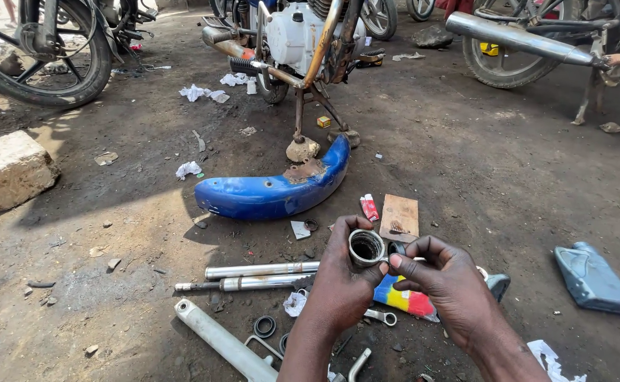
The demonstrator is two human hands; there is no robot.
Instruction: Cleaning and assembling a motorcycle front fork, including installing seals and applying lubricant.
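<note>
- The left hand (340, 281) is closed around a short metal tube end (365, 247), its open mouth facing up toward the camera.
- The right hand (443, 277) pinches a small dark ring (397, 247) between thumb and fingertips, held right against the rim of the tube end.
- Both are held above the dirt ground (466, 163), just in front of the blue mudguard (271, 191), which lies curved on the ground.
- Below the hands, nearer the camera than the mudguard, lie two chrome fork tubes (260, 276) side by side, a grey fork leg (221, 341), loose black rings (265, 326), a spanner (381, 316) and a striped coloured packet (405, 298).
- Just right of the mudguard sit a small wooden board (399, 216) and a small red tube (370, 207).
- Further right of the mudguard lies a grey oil bottle (594, 278) on its side.
- Behind the mudguard stands a motorcycle (303, 42) on its stand; a stone block (9, 170) sits well to the left.
- Risk, as a judgement: the ring is small and only pinched, so a slip could drop it into the dirt, where grit would cling to it; pressed in tilted, it could seat crooked in the tube mouth.
</note>
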